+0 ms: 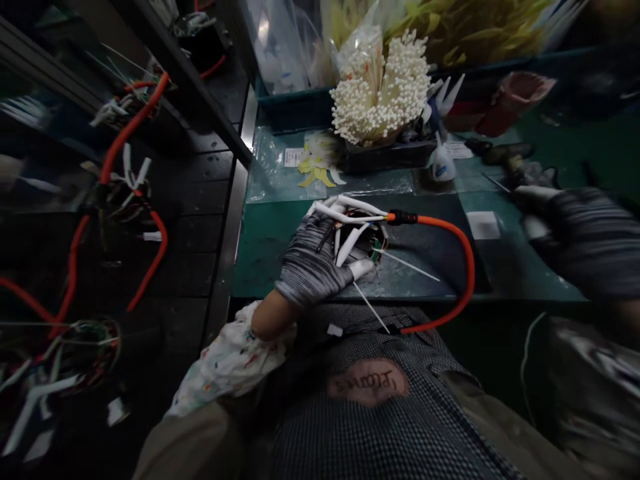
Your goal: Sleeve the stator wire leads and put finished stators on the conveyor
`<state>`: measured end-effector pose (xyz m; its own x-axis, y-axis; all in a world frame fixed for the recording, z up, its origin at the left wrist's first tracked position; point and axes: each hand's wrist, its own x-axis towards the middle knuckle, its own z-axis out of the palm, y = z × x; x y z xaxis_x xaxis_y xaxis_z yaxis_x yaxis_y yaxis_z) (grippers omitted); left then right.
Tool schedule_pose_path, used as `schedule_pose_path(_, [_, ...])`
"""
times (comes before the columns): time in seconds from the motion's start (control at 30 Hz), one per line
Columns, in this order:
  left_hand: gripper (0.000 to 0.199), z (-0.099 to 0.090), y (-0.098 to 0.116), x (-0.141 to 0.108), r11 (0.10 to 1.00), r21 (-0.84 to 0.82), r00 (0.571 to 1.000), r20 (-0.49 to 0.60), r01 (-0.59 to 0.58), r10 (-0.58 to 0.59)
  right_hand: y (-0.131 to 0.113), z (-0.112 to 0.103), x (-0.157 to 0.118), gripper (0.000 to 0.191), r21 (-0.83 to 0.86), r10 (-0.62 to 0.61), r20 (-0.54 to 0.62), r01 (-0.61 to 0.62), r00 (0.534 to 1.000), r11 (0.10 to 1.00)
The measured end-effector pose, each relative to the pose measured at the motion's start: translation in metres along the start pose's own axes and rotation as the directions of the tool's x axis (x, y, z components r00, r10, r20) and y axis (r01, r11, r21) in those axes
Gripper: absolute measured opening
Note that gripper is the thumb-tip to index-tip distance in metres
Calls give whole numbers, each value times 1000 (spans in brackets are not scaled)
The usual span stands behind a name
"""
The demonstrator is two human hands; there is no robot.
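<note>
My left hand [320, 257], in a grey striped glove with white fingertips, is wrapped round the left side of a wound wire coil [377, 241] lying on the dark mat. White sleeves [351, 241] and two thin white ties stick out of the coil. From it an orange sheathed cable [469, 257] loops right and back toward the apron. My right hand [580, 230], gloved alike and smeared by motion, is at the right of the bench, beside a dark-handled tool [511, 155] with a thin metal tip. Whether its fingers hold this tool is unclear.
Bundled white-tipped sticks [383, 93] stand behind the coil. Yellow slips [320, 163], a small white bottle [443, 162], a red cup [515, 100] and a white paper square [483, 225] lie around. More coils with orange cables [133, 130] are at the left, beyond the metal bench edge [234, 220].
</note>
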<state>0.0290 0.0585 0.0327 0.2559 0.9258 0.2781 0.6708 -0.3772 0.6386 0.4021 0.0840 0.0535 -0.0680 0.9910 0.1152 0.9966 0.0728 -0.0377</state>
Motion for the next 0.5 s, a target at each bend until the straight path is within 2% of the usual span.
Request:
schedule_pose_path(0.1, [71,0,-7,-6,993,114,1000,-19,15,-13,0,30,18,52,1,106,20,-106,994,994])
schedule_pose_path(0.17, [63,1,-11,-10,989,145,999,-25,24,-21,-15,34,18,52,39,126,-98,-122,987,992])
schedule_pose_path(0.2, [60,2,-13,-13,987,158,1000,-22,26,-22,-26,31,12,50,109,103,-190,-83,976,991])
schedule_pose_path(0.27, [55,5,-14,-18,981,194,999,-30,30,-24,-54,18,-5,39,301,-14,-364,132,931,944])
schedule_pose_path(0.33, [52,9,-12,-22,973,229,1000,-24,16,-11,-85,6,-24,32,412,-220,-306,337,926,847])
schedule_pose_path(0.37, [52,10,-9,-23,971,240,1000,-14,-2,5,-99,2,-31,34,422,-353,-211,411,912,808])
schedule_pose_path(0.43, [53,11,-5,-25,968,249,999,7,-41,40,-122,2,-37,39,368,-495,-42,474,868,800])
schedule_pose_path(0.5, [53,12,-3,-25,967,248,998,13,-60,58,-134,10,-38,39,337,-546,38,504,837,796])
